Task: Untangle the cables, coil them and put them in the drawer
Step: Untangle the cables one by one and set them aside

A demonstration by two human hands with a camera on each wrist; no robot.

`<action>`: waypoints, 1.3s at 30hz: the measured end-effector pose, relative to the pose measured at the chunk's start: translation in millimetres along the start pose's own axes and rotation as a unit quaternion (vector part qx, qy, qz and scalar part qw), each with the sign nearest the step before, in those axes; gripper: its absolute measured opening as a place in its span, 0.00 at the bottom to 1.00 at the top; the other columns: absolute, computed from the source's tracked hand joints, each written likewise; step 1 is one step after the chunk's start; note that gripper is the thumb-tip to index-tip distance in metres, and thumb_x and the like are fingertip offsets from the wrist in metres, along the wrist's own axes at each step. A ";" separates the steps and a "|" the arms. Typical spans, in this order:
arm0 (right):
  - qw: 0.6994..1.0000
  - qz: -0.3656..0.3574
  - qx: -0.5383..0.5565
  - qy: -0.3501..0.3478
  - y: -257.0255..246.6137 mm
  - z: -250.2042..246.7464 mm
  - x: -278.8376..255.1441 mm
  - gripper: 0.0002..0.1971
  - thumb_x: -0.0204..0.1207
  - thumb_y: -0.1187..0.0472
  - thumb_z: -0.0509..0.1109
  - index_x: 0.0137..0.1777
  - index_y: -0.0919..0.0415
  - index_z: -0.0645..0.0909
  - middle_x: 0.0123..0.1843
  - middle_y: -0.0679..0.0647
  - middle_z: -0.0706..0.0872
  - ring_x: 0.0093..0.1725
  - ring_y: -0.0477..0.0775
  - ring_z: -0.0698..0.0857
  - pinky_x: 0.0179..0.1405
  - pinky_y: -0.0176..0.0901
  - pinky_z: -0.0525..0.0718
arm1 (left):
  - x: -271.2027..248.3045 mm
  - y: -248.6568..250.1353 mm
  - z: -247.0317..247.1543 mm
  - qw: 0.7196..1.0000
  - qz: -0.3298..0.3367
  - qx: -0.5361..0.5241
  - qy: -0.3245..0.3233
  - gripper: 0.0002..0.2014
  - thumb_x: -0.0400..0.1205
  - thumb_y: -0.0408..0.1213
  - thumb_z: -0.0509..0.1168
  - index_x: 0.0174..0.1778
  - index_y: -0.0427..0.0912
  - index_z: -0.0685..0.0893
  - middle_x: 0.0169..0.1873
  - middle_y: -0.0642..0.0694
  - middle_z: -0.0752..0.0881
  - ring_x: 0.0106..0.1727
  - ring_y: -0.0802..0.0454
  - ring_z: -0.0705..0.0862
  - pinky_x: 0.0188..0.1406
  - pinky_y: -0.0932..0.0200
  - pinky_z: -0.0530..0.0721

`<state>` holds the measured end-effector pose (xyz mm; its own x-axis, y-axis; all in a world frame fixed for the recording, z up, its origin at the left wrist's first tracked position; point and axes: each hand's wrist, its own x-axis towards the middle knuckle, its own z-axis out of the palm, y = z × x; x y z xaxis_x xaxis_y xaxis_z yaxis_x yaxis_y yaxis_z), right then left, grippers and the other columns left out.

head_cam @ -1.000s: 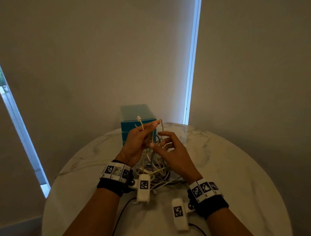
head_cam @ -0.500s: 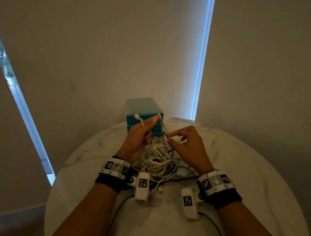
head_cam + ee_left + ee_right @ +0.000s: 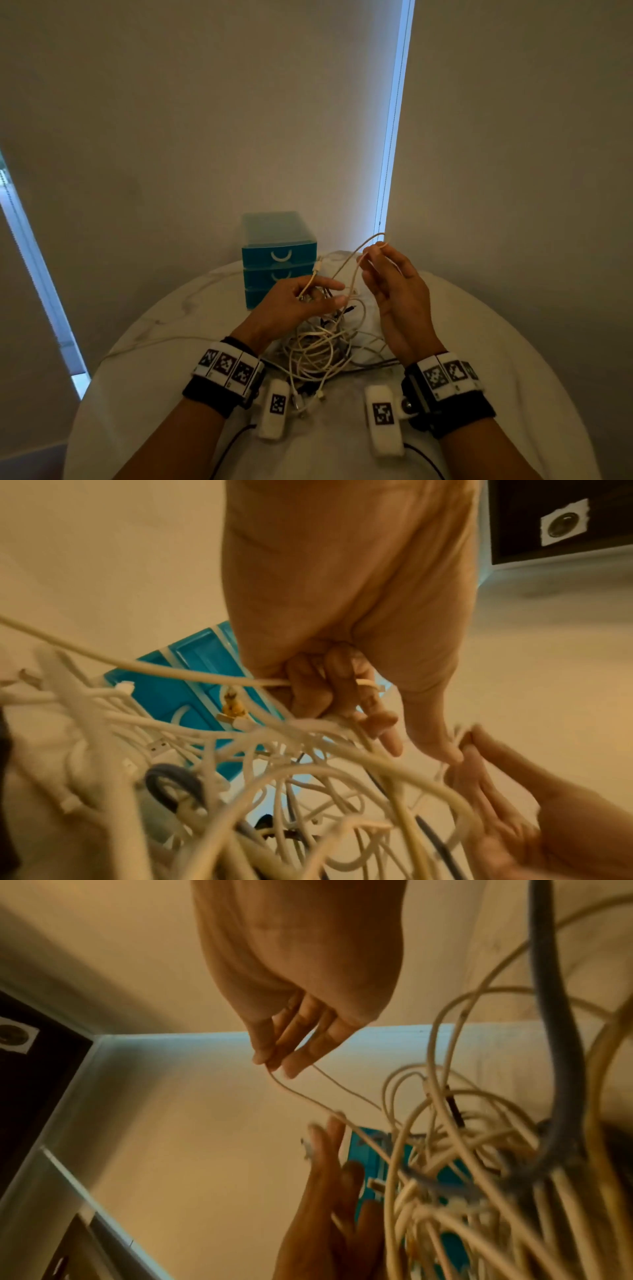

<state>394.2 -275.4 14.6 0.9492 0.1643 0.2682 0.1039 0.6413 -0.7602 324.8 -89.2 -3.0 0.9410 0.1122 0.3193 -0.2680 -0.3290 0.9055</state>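
Because the round white marble-patterned table gives a broad flat bed, the tangle can sprawl there while single strands are lifted out of it. At the table's far edge, against the wall, stands the small teal plastic drawer unit, its three drawers all closed, so nothing can be stowed until one is pulled open. Between the forearms lies the knotted heap of white and cream cables, with a few dark cords threaded through it; those crossings are what stand in the way of any clean pull.

From that heap one thin cream cable rises in a loop. The right hand pinches the top of the loop between thumb and fingertips, held high, probably to draw the strand clear. The left hand sits lower, over the heap, with two fingers curled round the same cable's end near its small white plug, likely keeping that end free while its other fingers stay extended.
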 end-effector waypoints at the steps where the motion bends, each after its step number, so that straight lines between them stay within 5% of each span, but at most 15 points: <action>1: 1.000 0.002 0.001 -0.013 0.8 2.5 -2.3 0.14 0.85 0.62 0.77 0.68 0.63 0.89 0.62 0.60 0.95 0.62 0.55 0.94 0.55 0.39 0.92 | -1.0 2.2 2.5 1.000 0.012 0.004 0.004 0.11 0.80 0.46 0.82 0.56 0.51 0.97 0.46 0.49 0.96 0.54 0.56 0.94 0.55 0.69 0.88; 4: 1.000 -0.013 0.006 -0.022 2.6 7.3 -6.3 0.13 0.85 0.66 0.75 0.68 0.66 0.87 0.59 0.60 0.95 0.58 0.54 0.95 0.58 0.41 0.93 | -3.4 8.1 3.6 1.000 0.017 0.020 0.013 0.08 0.80 0.45 0.81 0.49 0.45 0.98 0.48 0.52 0.97 0.54 0.60 0.93 0.51 0.75 0.84; 12: 0.999 0.008 0.025 -0.037 8.6 6.6 -8.3 0.15 0.85 0.65 0.74 0.71 0.66 0.84 0.63 0.63 0.94 0.64 0.59 0.94 0.62 0.45 0.93 | -5.9 8.3 0.7 0.998 0.033 0.049 -0.024 0.09 0.80 0.44 0.82 0.52 0.46 0.97 0.48 0.52 0.97 0.56 0.56 0.94 0.63 0.61 0.88; 16: 0.982 0.079 -0.132 -0.111 19.0 0.7 -12.1 0.25 0.76 0.62 0.85 0.71 0.60 0.82 0.62 0.59 0.95 0.62 0.60 0.95 0.60 0.51 0.93 | -3.8 8.4 -13.9 0.989 0.036 -0.050 0.133 0.05 0.81 0.37 0.81 0.50 0.40 0.97 0.47 0.48 0.97 0.52 0.54 0.95 0.53 0.63 0.91; 19: 0.929 0.087 -0.290 -0.211 29.5 -4.8 -15.2 0.19 0.72 0.68 0.87 0.61 0.63 0.89 0.54 0.57 0.97 0.57 0.57 0.95 0.56 0.45 0.93 | -2.8 7.4 -26.0 0.964 0.017 -0.130 0.229 0.08 0.81 0.40 0.81 0.50 0.40 0.97 0.48 0.49 0.97 0.50 0.58 0.95 0.44 0.67 0.86; 21: 0.901 0.081 -0.360 -0.228 32.1 -7.5 -14.2 0.14 0.72 0.66 0.88 0.56 0.61 0.92 0.50 0.55 0.97 0.53 0.54 0.96 0.55 0.43 0.93 | -2.6 9.2 -28.5 0.948 0.019 -0.176 0.266 0.09 0.82 0.39 0.80 0.50 0.36 0.95 0.46 0.48 0.96 0.39 0.62 0.92 0.37 0.67 0.84; 24: 0.899 0.059 -0.383 -0.205 30.0 -11.6 -10.1 0.13 0.74 0.59 0.87 0.57 0.55 0.92 0.50 0.52 0.97 0.52 0.51 0.96 0.58 0.45 0.93 | -3.8 13.9 -26.0 0.923 0.035 -0.252 0.289 0.08 0.84 0.32 0.76 0.55 0.31 0.91 0.46 0.44 0.93 0.25 0.66 0.83 0.23 0.73 0.78; 26: 0.898 0.019 -0.388 -0.204 29.5 -11.0 -10.5 0.12 0.77 0.56 0.85 0.59 0.48 0.92 0.53 0.47 0.96 0.54 0.49 0.95 0.59 0.44 0.93 | -2.7 13.3 -22.0 0.927 0.035 -0.251 0.276 0.08 0.83 0.34 0.78 0.54 0.33 0.92 0.48 0.45 0.94 0.29 0.66 0.86 0.26 0.71 0.80; 30: 0.883 -0.061 -0.413 -0.214 35.5 0.5 -17.0 0.06 0.83 0.46 0.79 0.57 0.40 0.94 0.54 0.39 0.95 0.56 0.45 0.92 0.60 0.47 0.91 | -1.3 13.5 -8.7 0.956 0.041 -0.197 0.213 0.10 0.79 0.36 0.80 0.53 0.35 0.95 0.52 0.44 0.96 0.56 0.50 0.95 0.51 0.62 0.90; 33: 0.879 -0.081 -0.427 -0.197 40.0 2.4 -16.6 0.05 0.83 0.46 0.79 0.53 0.42 0.95 0.51 0.41 0.95 0.53 0.45 0.92 0.60 0.52 0.92 | -2.4 16.0 -6.4 0.963 0.059 -0.185 0.184 0.10 0.80 0.34 0.79 0.54 0.34 0.95 0.52 0.43 0.96 0.59 0.49 0.94 0.56 0.63 0.90; 39: 0.891 -0.069 -0.400 -0.203 41.1 6.6 -21.6 0.05 0.80 0.53 0.82 0.53 0.48 0.96 0.50 0.42 0.96 0.51 0.44 0.93 0.56 0.39 0.90 | -2.3 14.3 -9.2 0.971 0.057 -0.160 0.168 0.10 0.81 0.36 0.79 0.56 0.38 0.95 0.53 0.45 0.96 0.60 0.49 0.94 0.62 0.58 0.91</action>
<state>376.0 -247.7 -18.5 0.7426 0.4860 0.4607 0.5439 -0.0363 -0.8384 316.9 -85.6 11.8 0.7952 0.4099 0.4469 -0.4673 -0.0556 0.8824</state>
